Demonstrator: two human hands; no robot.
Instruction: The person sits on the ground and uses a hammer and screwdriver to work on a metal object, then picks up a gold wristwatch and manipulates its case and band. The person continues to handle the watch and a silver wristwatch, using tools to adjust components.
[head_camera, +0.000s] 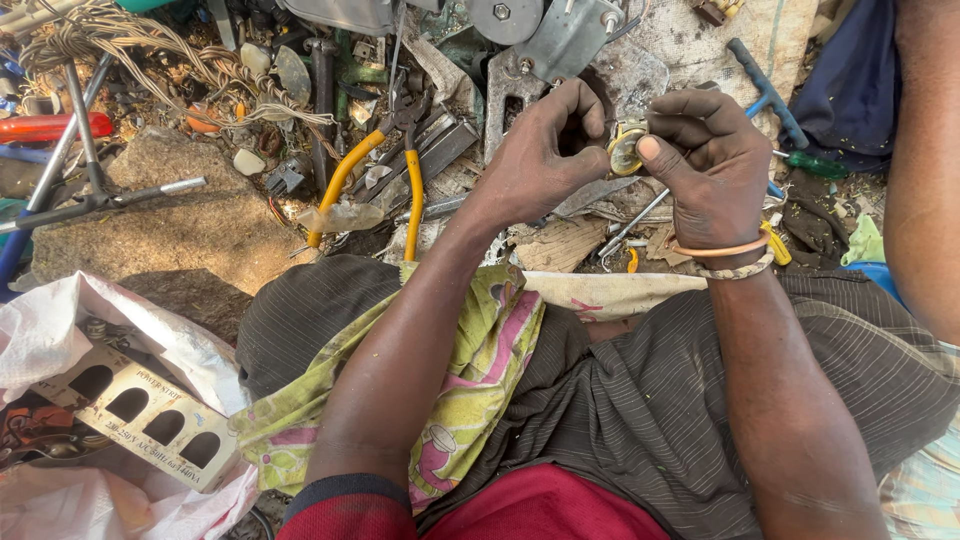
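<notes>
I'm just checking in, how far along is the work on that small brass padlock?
Done: nothing visibly finished. In hand: the small brass padlock sits between the left hand and the right hand, above the lap. Left: cannot tell; the yellow-handled pliers lie unused on the ground.

Left hand (540, 160) and right hand (705, 160) together, fingers curled, forearms raised.
</notes>
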